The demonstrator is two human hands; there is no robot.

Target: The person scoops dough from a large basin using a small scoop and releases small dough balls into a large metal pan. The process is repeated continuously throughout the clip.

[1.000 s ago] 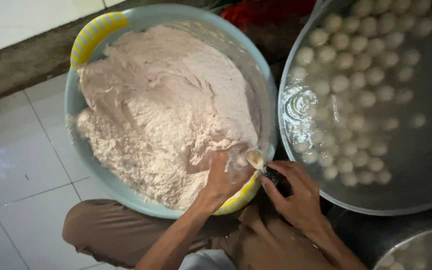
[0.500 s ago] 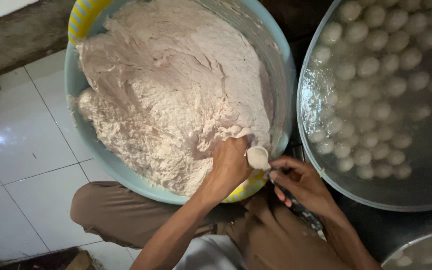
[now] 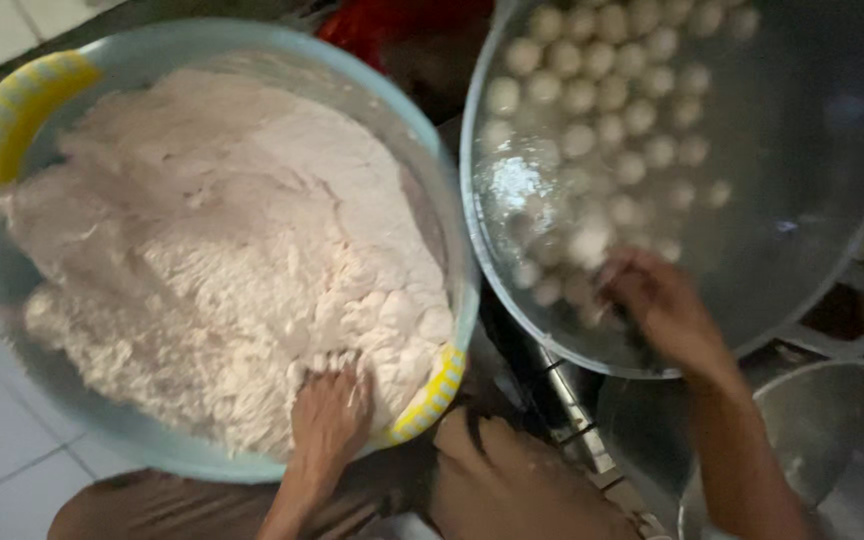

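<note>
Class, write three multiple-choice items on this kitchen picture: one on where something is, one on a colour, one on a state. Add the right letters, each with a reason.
1. Where is the left hand?
A. on the floor tiles
B. in the dough, at the near edge of the basin
C. in the small metal bowl

2. What colour are the basin's handles?
A. yellow
B. black
C. red

3. What state is the liquid in the big pan in?
A. frozen solid
B. drained away
C. holding pale floating balls

Answers: 1 B, its fingers press into the dough beside the near handle. 2 A, both handles show yellow. 3 C, round balls float where the right hand reaches over the pan.
</note>
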